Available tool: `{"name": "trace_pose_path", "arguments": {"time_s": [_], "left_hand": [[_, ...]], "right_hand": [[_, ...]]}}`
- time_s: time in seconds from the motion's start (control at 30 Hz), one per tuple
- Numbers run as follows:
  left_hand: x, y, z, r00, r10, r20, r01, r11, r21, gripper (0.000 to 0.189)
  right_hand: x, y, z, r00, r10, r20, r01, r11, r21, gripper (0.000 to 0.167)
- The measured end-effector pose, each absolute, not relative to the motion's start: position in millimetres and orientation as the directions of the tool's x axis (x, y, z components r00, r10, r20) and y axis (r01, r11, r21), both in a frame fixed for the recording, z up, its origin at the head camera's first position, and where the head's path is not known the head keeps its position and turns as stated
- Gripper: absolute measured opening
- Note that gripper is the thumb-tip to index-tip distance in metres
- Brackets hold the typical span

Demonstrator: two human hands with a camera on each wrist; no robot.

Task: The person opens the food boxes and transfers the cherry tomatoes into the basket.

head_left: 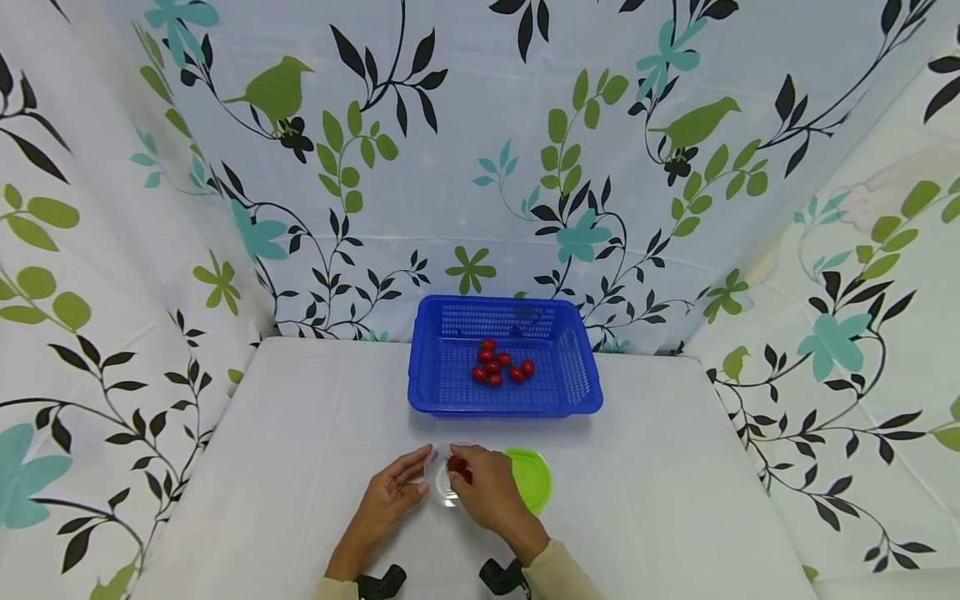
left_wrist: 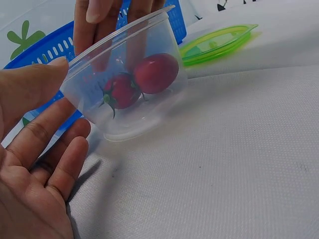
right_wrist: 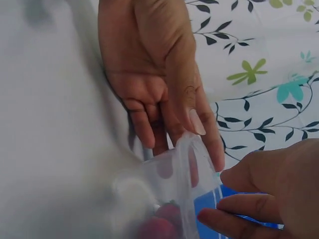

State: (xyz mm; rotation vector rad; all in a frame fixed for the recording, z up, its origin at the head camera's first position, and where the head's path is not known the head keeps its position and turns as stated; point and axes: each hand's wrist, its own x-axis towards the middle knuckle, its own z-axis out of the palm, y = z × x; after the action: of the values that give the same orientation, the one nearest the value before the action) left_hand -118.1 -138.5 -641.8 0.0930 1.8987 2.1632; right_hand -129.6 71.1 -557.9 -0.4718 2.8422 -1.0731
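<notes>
A clear plastic tub (head_left: pixel 445 492) stands on the white-covered table in front of me. Two red cherry tomatoes (left_wrist: pixel 157 73), with green stems showing, lie in its bottom in the left wrist view. My left hand (head_left: pixel 387 493) holds the tub's left side, its thumb at the rim and its other fingers loosely bent alongside. My right hand (head_left: pixel 487 490) reaches over the mouth of the tub, fingertips dipping inside above the tomatoes. In the right wrist view, its thumb and fingers (right_wrist: pixel 244 204) are spread apart, with no tomato visible between them.
Behind the tub stands a blue plastic basket (head_left: pixel 442 400) with several more cherry tomatoes (head_left: pixel 492 367) inside. A bright green lid (head_left: pixel 534 479) lies flat just right of the tub, partly behind my right hand. Patterned cloth (head_left: pixel 465 167) hangs at the back and both sides.
</notes>
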Motion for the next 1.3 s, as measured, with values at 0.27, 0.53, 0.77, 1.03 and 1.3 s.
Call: {"name": "trace_pose_path", "arguments": {"time_s": [0.27, 0.53, 0.77, 1.03, 1.3], "left_hand": [[-119, -142, -644, -0.961, 0.276, -0.006, -0.035, -0.102, 0.994, 0.059], [-118, -140, -642, -0.963, 0.269, -0.031, -0.063, -0.11, 0.992, 0.059], [-118, -140, -643, -0.968, 0.247, -0.051, -0.077, -0.097, 0.992, 0.058], [-117, -140, -643, -0.967, 0.255, -0.019, -0.046, -0.102, 0.994, 0.059], [-116, -140, -641, -0.966, 0.254, -0.039, -0.072, -0.123, 0.99, 0.06]], "right_hand": [[-129, 66, -564, -0.949, -0.314, -0.002, -0.235, 0.715, -0.659, 0.04], [-131, 61, -561, -0.926, -0.37, -0.073, -0.236, 0.719, -0.654, 0.033], [-137, 60, -561, -0.902, -0.389, -0.188, -0.16, 0.705, -0.691, 0.031], [-145, 63, -561, -0.887, -0.396, -0.24, -0.08, 0.642, -0.762, 0.027], [-147, 71, -563, -0.862, -0.436, -0.258, -0.009, 0.523, -0.853, 0.027]]}}
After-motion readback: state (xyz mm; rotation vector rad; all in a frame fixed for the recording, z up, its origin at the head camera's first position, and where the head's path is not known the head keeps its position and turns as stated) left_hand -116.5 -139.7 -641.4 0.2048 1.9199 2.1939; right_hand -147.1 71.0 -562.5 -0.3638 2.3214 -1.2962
